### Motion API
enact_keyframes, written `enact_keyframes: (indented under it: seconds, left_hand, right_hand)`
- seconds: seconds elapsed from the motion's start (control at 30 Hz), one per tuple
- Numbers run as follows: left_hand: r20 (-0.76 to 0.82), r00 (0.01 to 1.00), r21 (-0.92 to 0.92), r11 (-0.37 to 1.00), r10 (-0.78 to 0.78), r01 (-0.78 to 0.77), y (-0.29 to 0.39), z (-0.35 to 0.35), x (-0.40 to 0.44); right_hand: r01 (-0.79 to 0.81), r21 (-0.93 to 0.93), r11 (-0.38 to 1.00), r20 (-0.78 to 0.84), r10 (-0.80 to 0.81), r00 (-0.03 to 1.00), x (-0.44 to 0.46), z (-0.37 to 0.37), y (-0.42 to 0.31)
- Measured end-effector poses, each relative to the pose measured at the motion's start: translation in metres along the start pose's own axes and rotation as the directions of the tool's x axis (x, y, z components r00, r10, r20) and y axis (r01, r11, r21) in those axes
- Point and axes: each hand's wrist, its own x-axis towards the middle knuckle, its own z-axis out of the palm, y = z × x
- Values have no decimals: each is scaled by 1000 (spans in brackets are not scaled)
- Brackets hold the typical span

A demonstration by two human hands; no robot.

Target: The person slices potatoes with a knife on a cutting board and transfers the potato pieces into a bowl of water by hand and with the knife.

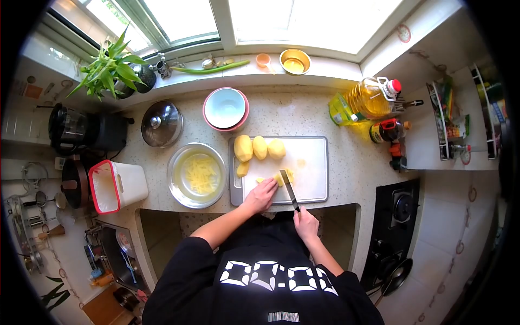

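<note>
My right hand (306, 223) is wrapped round the handle of a kitchen knife (288, 188). The blade points away from me and lies against cut potato (279, 177) on the white cutting board (310, 157). On the blade's left side, my left hand (262, 196) presses its bunched fingers on that potato. Thin yellow bits show just right of the blade. Several peeled potatoes (260, 147) rest along the board's far left edge, with a smaller potato piece (242, 169) below them. To the left, a metal bowl (172, 187) holds potato strips (200, 173) in what looks like water.
Stacked bowls (225, 108) and a glass lid (162, 123) stand behind. A red-rimmed white bin (132, 181) is left. Rightward are an oil bottle (371, 97), a sauce bottle (387, 130) and a gas stove (398, 216). A plant (115, 67) and golden bowl (295, 61) occupy the windowsill.
</note>
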Motion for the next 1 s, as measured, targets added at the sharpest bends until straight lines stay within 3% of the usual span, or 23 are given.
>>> enact_keyframes:
  seconds: [0.4,0.6,0.8,1.0]
  left_hand:
    - [-18,1000,8,1000,10,-10,-2,3,8]
    - [27,999,4,1000,20,-20,-2,0,9]
    - [41,999,-13,1000,14,-14,-3,0,7]
    - [40,999,-44,999,6,-4,-3,-1,9]
  right_hand:
    - [49,-23,999,40,-48,998,2,-5,1]
    - [1,-21,1000,77,0,997,8,2,4]
    - [-90,96,991,22,89,996,6,15,4]
    - [25,60,998,13,-26,1000,0,4,9]
